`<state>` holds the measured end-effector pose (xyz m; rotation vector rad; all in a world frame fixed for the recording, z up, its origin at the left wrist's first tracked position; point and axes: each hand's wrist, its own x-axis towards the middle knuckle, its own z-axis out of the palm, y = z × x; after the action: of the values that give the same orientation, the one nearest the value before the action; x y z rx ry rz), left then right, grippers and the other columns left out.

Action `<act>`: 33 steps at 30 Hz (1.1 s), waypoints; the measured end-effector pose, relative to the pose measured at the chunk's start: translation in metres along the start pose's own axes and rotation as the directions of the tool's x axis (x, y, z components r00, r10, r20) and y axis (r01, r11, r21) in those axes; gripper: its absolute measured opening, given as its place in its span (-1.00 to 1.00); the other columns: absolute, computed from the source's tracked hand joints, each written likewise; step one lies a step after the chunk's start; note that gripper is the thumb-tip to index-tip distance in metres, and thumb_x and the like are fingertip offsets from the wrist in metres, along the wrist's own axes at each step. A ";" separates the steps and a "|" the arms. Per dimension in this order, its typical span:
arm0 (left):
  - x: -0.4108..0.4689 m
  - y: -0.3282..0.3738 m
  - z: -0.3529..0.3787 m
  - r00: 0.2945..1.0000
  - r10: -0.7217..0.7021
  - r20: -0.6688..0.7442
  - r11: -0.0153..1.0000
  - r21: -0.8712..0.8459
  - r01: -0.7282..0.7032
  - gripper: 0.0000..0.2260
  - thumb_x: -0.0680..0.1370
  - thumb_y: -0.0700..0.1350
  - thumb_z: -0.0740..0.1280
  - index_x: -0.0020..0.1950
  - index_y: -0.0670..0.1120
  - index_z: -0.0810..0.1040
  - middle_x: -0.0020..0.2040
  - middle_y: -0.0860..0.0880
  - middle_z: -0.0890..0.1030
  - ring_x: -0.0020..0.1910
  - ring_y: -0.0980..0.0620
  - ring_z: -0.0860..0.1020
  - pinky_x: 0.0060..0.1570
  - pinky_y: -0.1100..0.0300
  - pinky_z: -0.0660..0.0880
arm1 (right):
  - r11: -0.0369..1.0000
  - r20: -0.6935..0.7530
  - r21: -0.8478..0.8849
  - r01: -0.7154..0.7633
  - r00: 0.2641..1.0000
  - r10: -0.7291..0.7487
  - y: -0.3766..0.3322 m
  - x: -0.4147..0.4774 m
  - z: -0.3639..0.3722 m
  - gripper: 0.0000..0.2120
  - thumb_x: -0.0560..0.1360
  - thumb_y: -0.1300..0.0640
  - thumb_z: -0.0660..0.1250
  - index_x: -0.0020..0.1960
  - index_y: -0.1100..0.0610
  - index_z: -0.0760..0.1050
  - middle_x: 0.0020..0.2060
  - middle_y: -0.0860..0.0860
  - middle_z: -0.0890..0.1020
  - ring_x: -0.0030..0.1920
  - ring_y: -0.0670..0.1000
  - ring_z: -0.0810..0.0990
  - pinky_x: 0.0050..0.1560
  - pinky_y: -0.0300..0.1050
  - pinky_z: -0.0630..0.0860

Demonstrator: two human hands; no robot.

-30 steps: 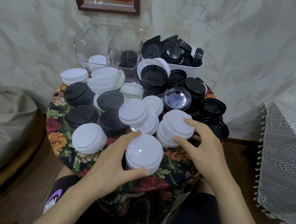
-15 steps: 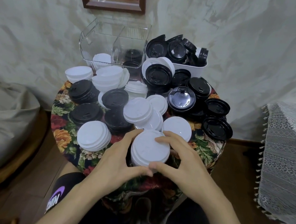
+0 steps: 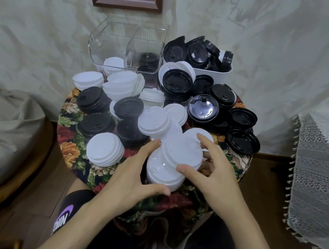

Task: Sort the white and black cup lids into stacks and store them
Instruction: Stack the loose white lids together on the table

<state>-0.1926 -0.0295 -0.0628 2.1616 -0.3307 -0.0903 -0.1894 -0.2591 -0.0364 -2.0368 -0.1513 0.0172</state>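
Observation:
My left hand [image 3: 132, 177] grips a stack of white lids [image 3: 161, 174] at the near edge of the small round table [image 3: 66, 151]. My right hand [image 3: 213, 169] holds a second batch of white lids [image 3: 181, 152] tilted on top of that stack, thumb in front and fingers over the far rim. Other white stacks [image 3: 104, 151] and black stacks [image 3: 93, 99] crowd the floral tabletop. A clear divided bin [image 3: 127, 46] at the back holds a few white lids on its left and black lids on its right.
A white tub [image 3: 211, 68] full of loose black lids stands at the back right. Single black lids [image 3: 242, 141] lie along the right edge. A lace-covered surface [image 3: 320, 169] is to the right, a grey cushion [image 3: 4, 129] to the left, the wall close behind.
My right hand took the white stack from the right and brought it onto the stack in my left hand. It now sits tilted there. The camera moved closer.

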 end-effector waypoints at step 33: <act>0.002 -0.001 -0.002 1.000 0.001 0.006 0.999 0.047 -0.001 -0.20 0.35 0.42 0.45 0.54 0.39 0.22 0.49 0.44 0.34 0.49 0.36 0.31 0.47 0.06 0.34 | 0.925 0.004 -0.374 -0.060 0.998 0.066 0.027 0.038 -0.020 -0.27 0.53 -0.18 0.46 0.60 -0.24 0.20 0.58 -0.29 0.15 0.48 -0.20 0.15 0.44 -0.08 0.19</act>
<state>-0.1898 -0.0282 -0.0626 2.2085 -0.3406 -0.0895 -0.1471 -0.2849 -0.0496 -2.4242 -0.1043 0.0484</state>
